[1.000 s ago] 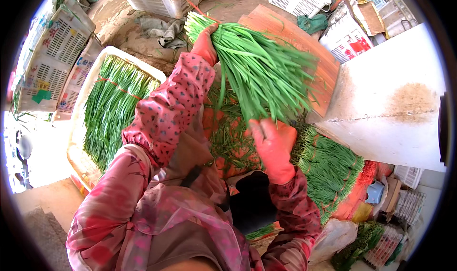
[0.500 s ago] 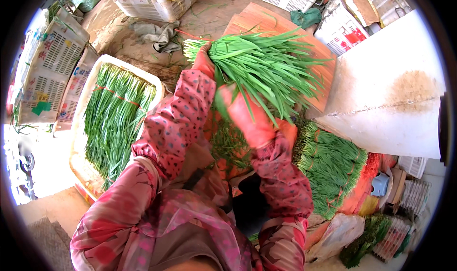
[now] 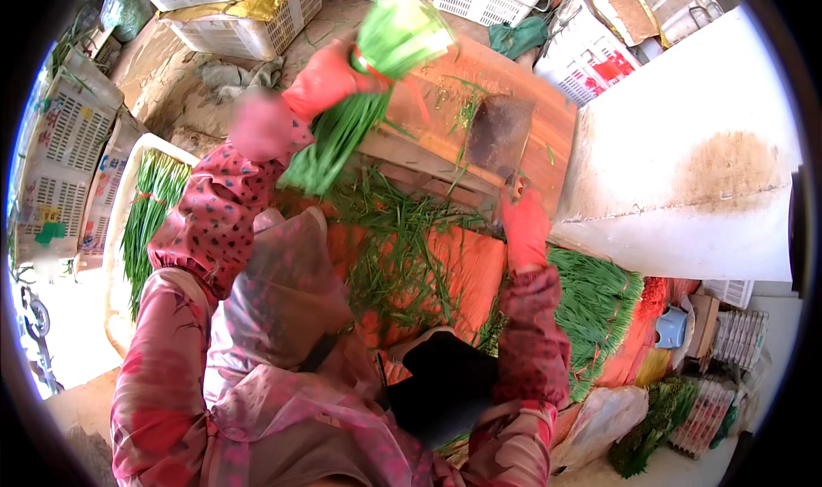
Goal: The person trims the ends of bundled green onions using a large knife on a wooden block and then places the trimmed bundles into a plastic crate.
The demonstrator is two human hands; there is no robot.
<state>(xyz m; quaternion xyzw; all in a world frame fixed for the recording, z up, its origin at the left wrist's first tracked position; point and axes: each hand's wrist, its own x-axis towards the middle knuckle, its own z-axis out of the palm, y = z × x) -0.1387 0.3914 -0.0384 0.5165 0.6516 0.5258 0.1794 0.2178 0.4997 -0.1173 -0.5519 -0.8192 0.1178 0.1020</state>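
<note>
My left hand [image 3: 325, 78], in a red glove, is closed around a bundle of garlic chives [image 3: 355, 115] with a red tie on it. The bundle is held tilted at the left end of the wooden board [image 3: 552, 127], its pale cut ends at the upper right and its leaves pointing down toward me. In its own red glove, my right hand [image 3: 525, 222] grips the handle of a cleaver [image 3: 499, 133]. The broad dark blade lies over the right part of the board, among small green scraps.
Loose chive trimmings [image 3: 390, 230] lie on an orange sheet [image 3: 467, 269] before me. Tied chives fill a pale tub [image 3: 116, 290] at the left; more are stacked [image 3: 591, 303] at the right. White crates [image 3: 257, 29] stand behind; a white panel [image 3: 676, 170] borders the board's right.
My left hand has swung the bundle to the left and turned it, uncovering the board and cleaver. My right hand has moved right and now holds the cleaver's handle.
</note>
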